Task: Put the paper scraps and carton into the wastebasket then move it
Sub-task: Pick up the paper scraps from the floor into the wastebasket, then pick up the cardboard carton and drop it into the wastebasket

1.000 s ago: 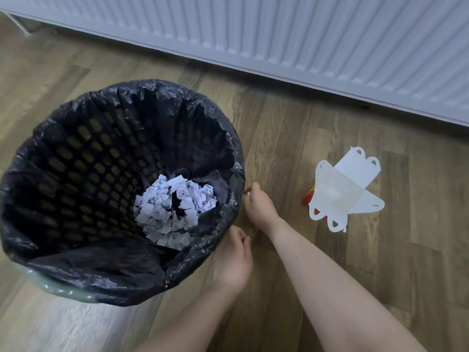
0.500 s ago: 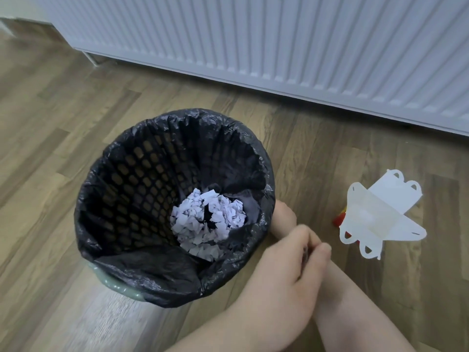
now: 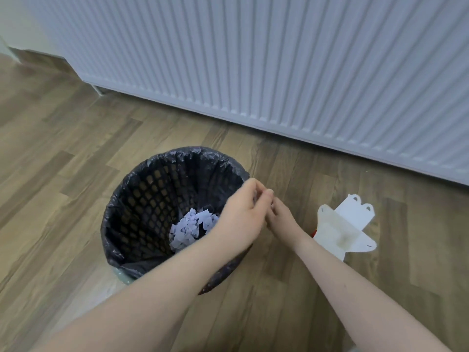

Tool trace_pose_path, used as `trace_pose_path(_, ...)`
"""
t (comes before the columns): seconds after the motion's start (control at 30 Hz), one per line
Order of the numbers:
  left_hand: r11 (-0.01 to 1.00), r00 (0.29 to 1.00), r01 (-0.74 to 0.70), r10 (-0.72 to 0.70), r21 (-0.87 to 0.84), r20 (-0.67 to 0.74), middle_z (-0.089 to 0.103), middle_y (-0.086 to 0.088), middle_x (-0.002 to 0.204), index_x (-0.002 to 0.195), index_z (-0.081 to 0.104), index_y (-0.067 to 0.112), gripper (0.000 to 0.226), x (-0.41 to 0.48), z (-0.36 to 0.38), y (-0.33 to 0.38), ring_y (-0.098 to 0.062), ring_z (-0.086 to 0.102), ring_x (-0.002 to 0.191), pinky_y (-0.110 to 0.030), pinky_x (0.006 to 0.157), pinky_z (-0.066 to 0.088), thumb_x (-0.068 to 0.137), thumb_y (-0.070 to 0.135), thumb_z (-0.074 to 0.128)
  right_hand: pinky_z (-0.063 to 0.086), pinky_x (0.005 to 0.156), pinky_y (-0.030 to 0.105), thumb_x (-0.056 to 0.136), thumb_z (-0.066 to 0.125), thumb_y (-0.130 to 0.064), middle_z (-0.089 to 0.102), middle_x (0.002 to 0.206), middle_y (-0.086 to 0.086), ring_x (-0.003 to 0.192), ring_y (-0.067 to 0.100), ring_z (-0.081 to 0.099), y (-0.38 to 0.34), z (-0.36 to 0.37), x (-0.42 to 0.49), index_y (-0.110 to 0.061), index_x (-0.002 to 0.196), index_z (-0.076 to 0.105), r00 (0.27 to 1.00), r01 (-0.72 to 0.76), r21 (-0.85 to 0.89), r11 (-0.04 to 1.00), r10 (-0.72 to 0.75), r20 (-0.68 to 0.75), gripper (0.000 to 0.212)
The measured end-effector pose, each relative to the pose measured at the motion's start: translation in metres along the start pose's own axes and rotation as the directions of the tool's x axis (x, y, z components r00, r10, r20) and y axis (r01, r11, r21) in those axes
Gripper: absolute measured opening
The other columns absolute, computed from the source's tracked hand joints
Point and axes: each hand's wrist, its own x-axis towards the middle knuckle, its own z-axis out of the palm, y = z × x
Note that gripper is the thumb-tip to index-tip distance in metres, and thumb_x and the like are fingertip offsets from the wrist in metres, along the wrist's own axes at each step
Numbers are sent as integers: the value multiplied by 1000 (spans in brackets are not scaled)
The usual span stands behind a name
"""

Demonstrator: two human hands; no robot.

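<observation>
Both hands meet over the wastebasket's three o'clock rim: left hand (image 3: 241, 219) with fingers curled toward the thumb, right hand (image 3: 281, 219) touching its fingertips; whether either pinches anything cannot be told. Wastebasket (image 3: 132, 199), black-lined, stands on the wooden floor (image 3: 63, 153). Paper scraps (image 3: 189, 231) lie at its bottom. Carton (image 3: 342, 229), unfolded flat, lies on the floor at the wastebasket's three o'clock, apart from it.

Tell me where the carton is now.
The carton lies flat on the floor, right of the wastebasket, just beyond the right hand.
</observation>
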Motion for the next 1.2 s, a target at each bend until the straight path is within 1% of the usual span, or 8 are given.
trace_pose_path(0.2, 994, 989, -25, 39, 106, -140, 39, 2, 67, 81, 49, 7, 23, 15, -61, 9, -11, 37, 62, -27, 61, 35, 95, 25, 45, 44, 83, 63, 98, 37, -18, 55, 97, 39, 90, 54, 51, -110, -17, -33, 2, 95, 52, 969, 245, 275, 930, -243, -39, 25)
trace_pose_path(0.3, 992, 977, 7, 19, 122, -210, 44, 0, 71, 81, 49, 5, 24, 18, -89, 0, -17, 46, 70, -35, 71, 42, 94, 25, 45, 33, 82, 73, 98, 37, -22, 44, 102, 47, 89, 63, 41, -144, 6, -49, 11, 99, 48, 975, 197, 397, 897, -222, 19, 35)
trace_pose_path(0.43, 987, 967, 140, -119, 76, -227, 58, -5, 89, 92, 53, 12, 20, 14, -110, -22, -17, 53, 79, -34, 72, 44, 95, 28, 41, 40, 99, 56, 97, 35, -37, 61, 115, 27, 110, 46, 54, -152, 39, -50, -2, 109, 60, 975, 131, 328, 935, -181, 126, 44)
trace_pose_path(0.57, 954, 944, 278, -250, 110, -216, 61, -3, 108, 116, 56, 14, 35, 6, -118, -39, -15, 55, 90, -27, 75, 43, 96, 34, 35, 30, 111, 35, 98, 32, -42, 50, 141, 9, 135, 24, 41, -150, 47, -52, -12, 131, 52, 959, 60, 239, 969, -123, 257, 48)
trace_pose_path(0.7, 948, 936, 303, -277, 97, -217, 47, -7, 141, 131, 48, 14, 44, 1, -122, -50, -19, 39, 133, -39, 113, 31, 96, 38, 36, 18, 116, 35, 97, 23, -51, 32, 154, -2, 144, 16, 26, -151, 45, -56, -23, 142, 38, 945, -44, 212, 976, -28, 325, 56)
trace_pose_path(0.77, 948, 937, 297, -265, 119, -228, 41, -6, 147, 135, 44, 15, 46, -2, -122, -49, -17, 28, 141, -38, 117, 23, 96, 38, 38, 18, 118, 37, 96, 22, -53, 33, 154, -1, 143, 16, 28, -149, 43, -55, -22, 143, 36, 949, -56, 220, 974, -16, 315, 58)
trace_pose_path(1.0, 989, 969, 143, -135, 24, -207, 65, -2, 118, 115, 60, 21, 25, -8, -109, -22, -16, 59, 111, -36, 101, 45, 91, 23, 52, 48, 98, 27, 91, 57, -23, 70, 112, 2, 106, 11, 63, -147, 11, -77, -18, 111, 67, 971, 211, 119, 970, -222, 93, 23)
trace_pose_path(1.2, 997, 997, 10, -15, -73, -72, 68, -7, 93, 91, 62, 21, 11, -8, -68, 29, -23, 65, 87, -38, 86, 51, 90, 14, 54, 46, 82, 16, 89, 58, -16, 67, 97, -5, 91, 5, 61, -91, -68, -84, -16, 100, 67, 969, 188, 30, 982, -180, -171, 14)
